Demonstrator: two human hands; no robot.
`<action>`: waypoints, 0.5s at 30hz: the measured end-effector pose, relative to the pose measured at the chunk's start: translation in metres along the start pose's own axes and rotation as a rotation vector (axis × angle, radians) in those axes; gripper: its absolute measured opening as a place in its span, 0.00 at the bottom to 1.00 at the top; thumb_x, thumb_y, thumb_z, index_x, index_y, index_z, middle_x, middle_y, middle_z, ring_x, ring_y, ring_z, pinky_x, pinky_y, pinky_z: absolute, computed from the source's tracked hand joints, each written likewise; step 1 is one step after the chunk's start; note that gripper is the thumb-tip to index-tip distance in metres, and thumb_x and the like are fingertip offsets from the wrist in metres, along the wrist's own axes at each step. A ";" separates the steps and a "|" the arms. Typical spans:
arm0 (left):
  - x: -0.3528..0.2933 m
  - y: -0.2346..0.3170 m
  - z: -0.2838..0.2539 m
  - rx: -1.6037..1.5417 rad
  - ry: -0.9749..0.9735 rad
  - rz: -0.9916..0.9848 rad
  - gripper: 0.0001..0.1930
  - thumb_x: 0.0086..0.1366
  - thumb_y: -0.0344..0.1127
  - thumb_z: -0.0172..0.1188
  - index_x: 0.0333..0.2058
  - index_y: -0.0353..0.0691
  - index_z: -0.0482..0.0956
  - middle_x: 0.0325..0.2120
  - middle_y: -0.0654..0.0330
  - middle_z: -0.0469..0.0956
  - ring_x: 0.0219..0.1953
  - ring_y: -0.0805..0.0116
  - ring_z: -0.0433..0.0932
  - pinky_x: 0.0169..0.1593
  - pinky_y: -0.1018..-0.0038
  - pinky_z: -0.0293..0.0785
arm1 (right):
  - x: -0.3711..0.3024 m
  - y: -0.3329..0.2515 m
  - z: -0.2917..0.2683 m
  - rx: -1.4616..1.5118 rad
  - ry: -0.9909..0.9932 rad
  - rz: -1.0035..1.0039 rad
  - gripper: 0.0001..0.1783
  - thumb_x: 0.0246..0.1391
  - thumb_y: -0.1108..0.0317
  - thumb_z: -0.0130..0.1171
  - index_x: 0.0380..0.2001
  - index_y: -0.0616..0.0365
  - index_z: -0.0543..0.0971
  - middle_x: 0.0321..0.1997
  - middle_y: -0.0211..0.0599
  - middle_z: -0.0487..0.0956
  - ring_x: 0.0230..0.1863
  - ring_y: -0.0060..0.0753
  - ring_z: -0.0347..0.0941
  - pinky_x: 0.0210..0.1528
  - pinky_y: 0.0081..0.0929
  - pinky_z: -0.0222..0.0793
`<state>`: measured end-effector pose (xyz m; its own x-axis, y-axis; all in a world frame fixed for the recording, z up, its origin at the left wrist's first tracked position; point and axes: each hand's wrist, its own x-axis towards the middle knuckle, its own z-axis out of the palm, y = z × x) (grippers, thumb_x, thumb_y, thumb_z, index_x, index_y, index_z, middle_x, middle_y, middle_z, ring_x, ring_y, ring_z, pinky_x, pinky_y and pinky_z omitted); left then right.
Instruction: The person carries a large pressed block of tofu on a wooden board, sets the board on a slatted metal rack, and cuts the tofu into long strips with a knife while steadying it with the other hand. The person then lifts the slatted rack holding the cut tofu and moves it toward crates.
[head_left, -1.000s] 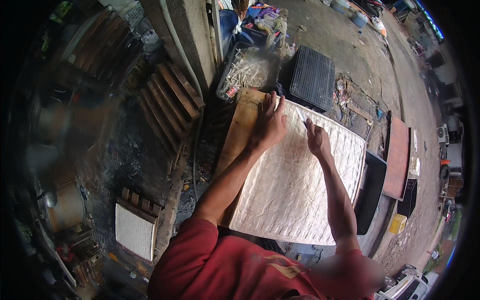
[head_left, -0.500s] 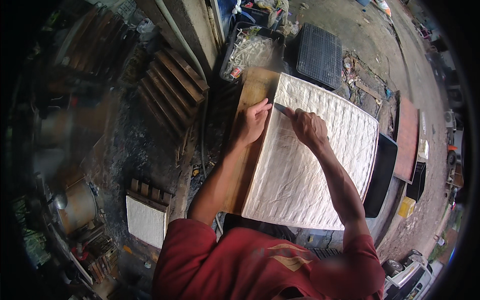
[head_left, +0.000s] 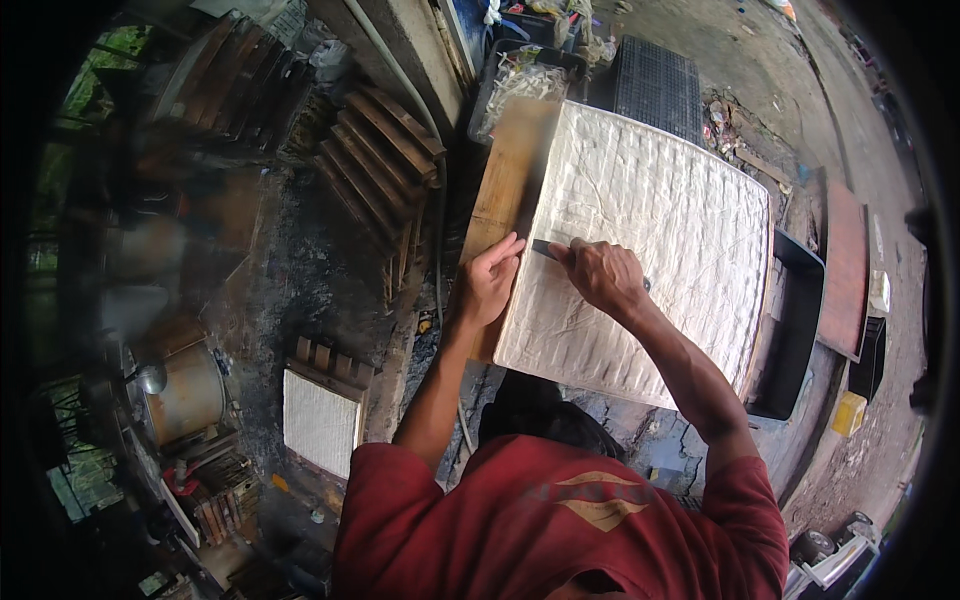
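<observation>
R hand (head_left: 600, 275) has moved down to the white slab's (head_left: 650, 230) left edge, fist closed on a blade (head_left: 545, 249). L hand (head_left: 490, 285), fingers together, braces beside it. Slab lies on the wooden board (head_left: 505, 170); cut likely starting.

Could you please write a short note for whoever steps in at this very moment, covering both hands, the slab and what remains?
Left hand: flat on the left edge of the large white rectangular slab with a ridged, cloth-marked surface, steadying it.
Right hand: closed on a thin dark blade, tip at the slab's left edge, beside the left fingers.
The slab lies on a long pale wooden board; a black tray sits at its right side.
Done: I cannot make out any finished cut lines.
Left: probably most of the slab; mind the left fingers near the blade.
</observation>
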<state>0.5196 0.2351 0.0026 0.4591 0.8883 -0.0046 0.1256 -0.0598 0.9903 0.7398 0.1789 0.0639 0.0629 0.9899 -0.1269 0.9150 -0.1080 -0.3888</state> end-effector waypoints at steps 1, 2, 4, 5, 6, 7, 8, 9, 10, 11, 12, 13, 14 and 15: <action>-0.011 0.004 -0.001 -0.021 0.008 0.001 0.21 0.76 0.27 0.54 0.65 0.26 0.71 0.56 0.47 0.83 0.55 0.67 0.83 0.59 0.73 0.77 | -0.007 -0.004 0.002 -0.001 -0.031 -0.012 0.34 0.73 0.41 0.47 0.25 0.58 0.82 0.19 0.54 0.80 0.24 0.59 0.82 0.27 0.53 0.75; -0.020 0.007 -0.003 -0.038 0.013 -0.038 0.22 0.76 0.27 0.54 0.65 0.26 0.71 0.56 0.47 0.82 0.56 0.67 0.82 0.60 0.74 0.76 | -0.013 -0.007 0.004 0.005 -0.055 -0.031 0.34 0.73 0.41 0.47 0.25 0.59 0.82 0.19 0.54 0.80 0.25 0.59 0.82 0.28 0.53 0.75; -0.039 0.011 -0.005 -0.062 0.035 -0.029 0.22 0.75 0.26 0.56 0.65 0.24 0.71 0.56 0.47 0.82 0.56 0.68 0.81 0.61 0.75 0.74 | -0.025 -0.012 0.008 -0.021 -0.076 -0.039 0.34 0.73 0.40 0.46 0.26 0.59 0.83 0.20 0.55 0.81 0.25 0.60 0.82 0.28 0.53 0.76; -0.048 0.012 -0.006 -0.056 0.033 -0.047 0.22 0.75 0.27 0.56 0.65 0.24 0.71 0.57 0.47 0.82 0.57 0.69 0.81 0.62 0.75 0.74 | -0.031 -0.014 0.010 -0.028 -0.058 -0.053 0.34 0.73 0.40 0.46 0.26 0.59 0.83 0.21 0.55 0.81 0.25 0.60 0.82 0.28 0.52 0.76; -0.057 0.012 -0.007 -0.082 0.033 -0.010 0.23 0.75 0.27 0.56 0.65 0.24 0.71 0.57 0.47 0.82 0.57 0.69 0.81 0.62 0.75 0.74 | -0.038 -0.017 0.012 -0.024 -0.086 -0.054 0.34 0.73 0.40 0.46 0.26 0.59 0.83 0.21 0.55 0.81 0.26 0.60 0.82 0.28 0.52 0.76; -0.066 0.011 -0.008 -0.059 0.032 -0.073 0.23 0.75 0.27 0.56 0.65 0.24 0.70 0.57 0.47 0.82 0.57 0.69 0.81 0.62 0.75 0.74 | -0.044 -0.019 0.015 -0.019 -0.088 -0.061 0.34 0.73 0.40 0.46 0.27 0.59 0.83 0.22 0.55 0.82 0.26 0.59 0.82 0.29 0.52 0.77; -0.074 0.009 -0.007 -0.072 0.038 -0.074 0.23 0.75 0.27 0.56 0.65 0.24 0.70 0.57 0.48 0.82 0.58 0.69 0.80 0.62 0.75 0.74 | -0.051 -0.022 0.016 -0.026 -0.114 -0.063 0.34 0.73 0.40 0.46 0.27 0.59 0.83 0.22 0.55 0.82 0.27 0.59 0.82 0.29 0.52 0.77; -0.082 0.007 -0.008 -0.089 0.043 -0.106 0.23 0.75 0.27 0.56 0.65 0.24 0.70 0.57 0.48 0.82 0.58 0.69 0.80 0.62 0.75 0.73 | -0.057 -0.025 0.018 -0.020 -0.085 -0.081 0.34 0.73 0.40 0.46 0.27 0.59 0.83 0.23 0.55 0.82 0.27 0.59 0.83 0.30 0.52 0.77; -0.089 0.006 -0.007 -0.112 0.050 -0.059 0.24 0.75 0.27 0.56 0.66 0.24 0.70 0.57 0.48 0.82 0.58 0.69 0.80 0.62 0.75 0.73 | -0.063 -0.027 0.019 -0.020 -0.082 -0.088 0.34 0.73 0.40 0.46 0.27 0.59 0.83 0.23 0.55 0.83 0.28 0.59 0.83 0.31 0.52 0.78; -0.095 0.004 -0.008 -0.137 0.057 -0.045 0.24 0.75 0.28 0.56 0.66 0.25 0.69 0.57 0.48 0.82 0.58 0.70 0.80 0.62 0.75 0.73 | -0.070 -0.029 0.021 -0.016 -0.062 -0.099 0.34 0.73 0.40 0.46 0.28 0.59 0.83 0.24 0.55 0.83 0.29 0.59 0.83 0.32 0.52 0.78; -0.101 0.003 -0.008 -0.166 0.059 -0.061 0.24 0.75 0.28 0.57 0.66 0.25 0.69 0.58 0.48 0.82 0.59 0.70 0.80 0.63 0.75 0.73 | -0.075 -0.031 0.022 -0.024 -0.081 -0.119 0.34 0.73 0.40 0.46 0.28 0.58 0.83 0.24 0.55 0.83 0.29 0.59 0.83 0.32 0.52 0.78; -0.107 0.003 -0.009 -0.114 0.038 -0.051 0.25 0.74 0.28 0.57 0.66 0.25 0.69 0.58 0.48 0.81 0.59 0.69 0.79 0.63 0.74 0.73 | -0.081 -0.032 0.024 -0.026 -0.083 -0.133 0.34 0.73 0.40 0.46 0.28 0.58 0.83 0.25 0.55 0.83 0.30 0.59 0.83 0.32 0.52 0.78; -0.113 0.004 -0.010 -0.065 0.013 -0.072 0.25 0.74 0.27 0.58 0.67 0.26 0.68 0.59 0.48 0.80 0.60 0.69 0.79 0.63 0.74 0.73 | -0.087 -0.032 0.026 -0.029 -0.085 -0.146 0.33 0.72 0.41 0.47 0.28 0.58 0.83 0.25 0.55 0.83 0.30 0.59 0.84 0.33 0.52 0.78; -0.120 0.006 -0.011 -0.036 -0.004 -0.077 0.26 0.74 0.27 0.58 0.67 0.26 0.68 0.60 0.48 0.79 0.61 0.68 0.78 0.64 0.73 0.73 | -0.093 -0.032 0.029 -0.036 -0.073 -0.168 0.33 0.72 0.41 0.47 0.27 0.58 0.83 0.25 0.55 0.83 0.30 0.59 0.84 0.32 0.53 0.78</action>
<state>0.4553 0.1337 0.0108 0.4527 0.8879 -0.0817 0.1287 0.0256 0.9914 0.6935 0.0879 0.0614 -0.1203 0.9843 -0.1294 0.9240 0.0634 -0.3771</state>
